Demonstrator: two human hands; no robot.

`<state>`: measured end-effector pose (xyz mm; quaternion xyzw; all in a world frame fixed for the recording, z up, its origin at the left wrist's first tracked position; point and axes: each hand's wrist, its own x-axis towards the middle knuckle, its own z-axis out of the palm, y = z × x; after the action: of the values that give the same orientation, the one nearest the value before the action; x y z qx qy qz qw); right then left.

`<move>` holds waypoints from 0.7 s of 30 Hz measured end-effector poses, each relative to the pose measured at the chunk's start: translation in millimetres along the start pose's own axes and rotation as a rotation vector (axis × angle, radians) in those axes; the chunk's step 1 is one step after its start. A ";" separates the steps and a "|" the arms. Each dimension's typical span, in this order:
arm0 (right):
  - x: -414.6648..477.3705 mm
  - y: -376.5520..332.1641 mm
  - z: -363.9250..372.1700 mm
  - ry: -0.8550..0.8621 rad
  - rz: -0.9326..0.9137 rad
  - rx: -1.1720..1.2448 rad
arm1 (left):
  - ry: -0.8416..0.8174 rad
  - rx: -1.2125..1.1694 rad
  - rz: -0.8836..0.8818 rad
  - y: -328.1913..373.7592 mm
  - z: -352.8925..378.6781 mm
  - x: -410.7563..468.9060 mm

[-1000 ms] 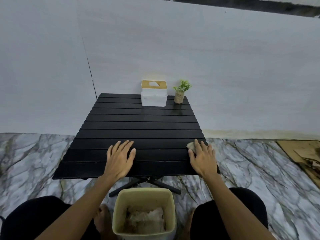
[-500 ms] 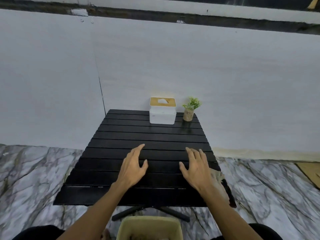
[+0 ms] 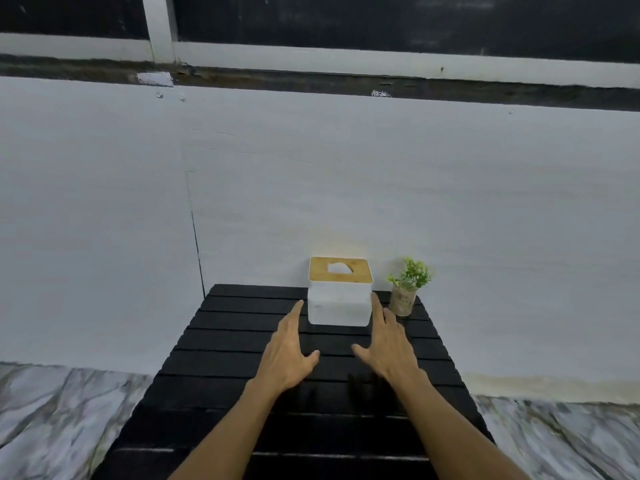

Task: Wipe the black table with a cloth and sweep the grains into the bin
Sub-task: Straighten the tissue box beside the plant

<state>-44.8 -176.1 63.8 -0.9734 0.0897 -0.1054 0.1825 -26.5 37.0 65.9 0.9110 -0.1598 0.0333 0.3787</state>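
The black slatted table (image 3: 221,386) fills the lower middle of the view. My left hand (image 3: 287,351) and my right hand (image 3: 389,344) are stretched forward above it, fingers straight, palms facing each other. Their fingertips reach the two sides of a white tissue box (image 3: 339,306) with a wooden lid at the table's far edge. Neither hand holds anything. The cloth, the grains and the bin are out of view.
A small green plant in a pot (image 3: 405,292) stands just right of the tissue box. A white wall (image 3: 346,185) rises right behind the table. Marble floor (image 3: 52,410) shows on both sides.
Both hands have left the near edge and moved forward to the tissue box. The right hand has let go of the cloth. The view has tilted up, so the bin has dropped out of sight.
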 end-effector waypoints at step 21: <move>79.6 12.8 37.9 0.131 -0.160 0.289 | 0.151 -0.098 0.078 -11.8 35.3 101.1</move>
<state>39.1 -192.0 38.2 -0.9321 0.0076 -0.1947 0.3052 70.8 -6.8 51.1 0.8793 -0.1678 0.1088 0.4323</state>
